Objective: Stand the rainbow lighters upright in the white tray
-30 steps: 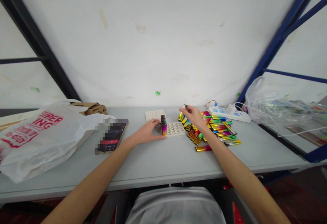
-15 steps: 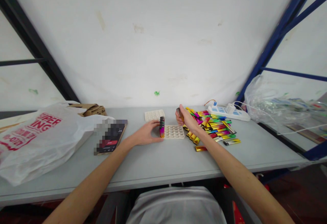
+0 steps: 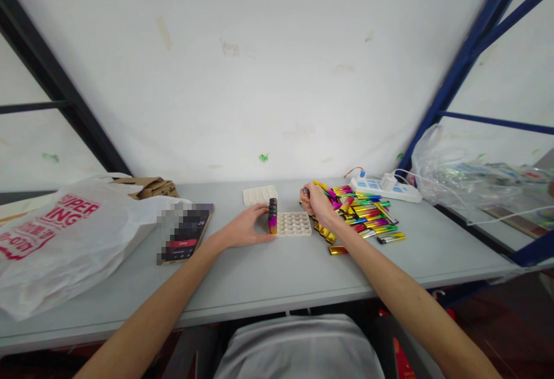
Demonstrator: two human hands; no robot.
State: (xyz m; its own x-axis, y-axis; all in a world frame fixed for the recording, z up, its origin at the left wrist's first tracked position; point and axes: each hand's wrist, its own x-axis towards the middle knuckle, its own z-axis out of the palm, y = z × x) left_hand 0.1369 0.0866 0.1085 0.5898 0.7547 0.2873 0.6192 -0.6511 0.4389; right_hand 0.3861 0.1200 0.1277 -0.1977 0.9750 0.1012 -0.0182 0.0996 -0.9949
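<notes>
A person's right hand (image 3: 318,203) closes its grip on one small metallic lighter (image 3: 305,192) above a white plastic socket tray (image 3: 296,224). A short row of rainbow-coloured lighters (image 3: 272,217) stands at the tray's left edge, the left hand (image 3: 246,230) resting open against it. Most sockets are empty. A loose pile of lighters (image 3: 363,217) lies alongside on the grey surface (image 3: 268,275), below a scuffed white wall (image 3: 277,79).

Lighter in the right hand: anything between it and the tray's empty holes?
Nothing visible. The right hand holds the lighter just beyond the far right corner of the tray, and the holes nearest it are bare. The standing lighters fill only its left edge, where the left hand rests against them.
</notes>
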